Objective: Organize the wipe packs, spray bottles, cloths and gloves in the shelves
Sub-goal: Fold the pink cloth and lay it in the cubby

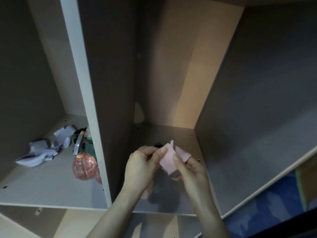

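I observe both hands over the middle shelf compartment. My left hand and right hand each pinch the folded pink cloth between thumb and curled fingers. Pink spray bottle stands in the left compartment beside crumpled pale cloths.

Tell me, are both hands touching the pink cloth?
Touching. The head view shows the left hand and right hand pinching the pink cloth between thumb and fingers.

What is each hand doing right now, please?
Left hand: pinching the folded pink cloth.
Right hand: pinching the same cloth from its other side.
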{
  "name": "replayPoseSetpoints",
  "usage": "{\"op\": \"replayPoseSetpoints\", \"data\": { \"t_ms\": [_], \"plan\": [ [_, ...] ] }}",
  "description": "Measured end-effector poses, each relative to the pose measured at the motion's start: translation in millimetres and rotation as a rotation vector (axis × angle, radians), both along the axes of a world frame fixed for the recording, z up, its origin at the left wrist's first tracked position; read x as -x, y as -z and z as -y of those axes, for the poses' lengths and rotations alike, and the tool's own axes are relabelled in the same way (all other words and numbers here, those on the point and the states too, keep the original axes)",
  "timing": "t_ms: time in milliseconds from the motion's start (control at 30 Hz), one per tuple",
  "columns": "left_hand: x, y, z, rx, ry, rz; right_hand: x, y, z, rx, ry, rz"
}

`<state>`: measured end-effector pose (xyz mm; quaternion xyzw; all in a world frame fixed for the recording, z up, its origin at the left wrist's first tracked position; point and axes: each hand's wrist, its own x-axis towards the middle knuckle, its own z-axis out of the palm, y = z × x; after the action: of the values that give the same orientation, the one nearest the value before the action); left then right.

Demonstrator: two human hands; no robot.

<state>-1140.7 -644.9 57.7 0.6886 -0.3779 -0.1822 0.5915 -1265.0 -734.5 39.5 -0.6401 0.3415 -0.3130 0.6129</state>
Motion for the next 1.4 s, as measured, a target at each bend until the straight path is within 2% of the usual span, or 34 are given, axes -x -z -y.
{"op": "replayPoseSetpoints", "data": {
  "t_ms": [133,200,333,400,433,500,600,800,900,1067,1133,1233,1400],
  "plan": [
    [-6.2,-2.7,-4.5,-0.056,0.225,0.045,3.0,-12.0,-1.4,-0.032,0.081,0.037],
    [-7.3,-3.4,-7.7,-0.073,0.21,0.061,6.8,-14.7,-3.8,0.001,0.116,-0.012],
    [-7.2,-5.5,-10.6,-0.081,0.092,0.087,14.4,-12.4,-3.6,0.323,0.25,-0.25],
    [-7.7,-6.9,-11.6,-0.083,0.09,0.117,16.7,-15.6,-5.8,0.395,0.395,-0.214],
    [-7.0,-8.2,-12.4,-0.082,0.102,0.136,17.7,-20.1,-8.1,0.38,0.379,-0.159],
    [-5.3,-11.2,-14.1,-0.081,0.12,0.168,16.8,-29.9,-14.0,0.222,0.172,-0.063],
    [-4.1,-14.7,-15.1,-0.051,0.144,0.175,14.2,-36.5,-21.4,0.065,-0.109,-0.05],
    [-8.5,-18.4,-17.4,-0.061,0.082,0.292,14.5,-39.8,-27.8,0.076,-0.208,-0.088],
    [-12.1,-19.7,-17.0,-0.106,0.073,0.327,13.3,-36.4,-26.7,0.141,-0.1,-0.118],
    [-11.4,-16.8,-23.5,-0.018,0.098,0.13,15.0,-39.8,-23.0,0.024,0.154,0.008],
    [-5.9,-16.0,-26.4,0.011,0.12,0.112,14.8,-41.0,-22.7,0.0,0.149,0.024],
    [4.5,-15.5,-25.7,-0.085,0.214,0.088,11.6,-39.5,-25.7,0.007,0.111,0.03],
    [1.8,-10.8,-20.9,-0.139,0.131,0.11,8.6,-34.8,-26.8,0.06,0.117,0.002]
  ]
}}
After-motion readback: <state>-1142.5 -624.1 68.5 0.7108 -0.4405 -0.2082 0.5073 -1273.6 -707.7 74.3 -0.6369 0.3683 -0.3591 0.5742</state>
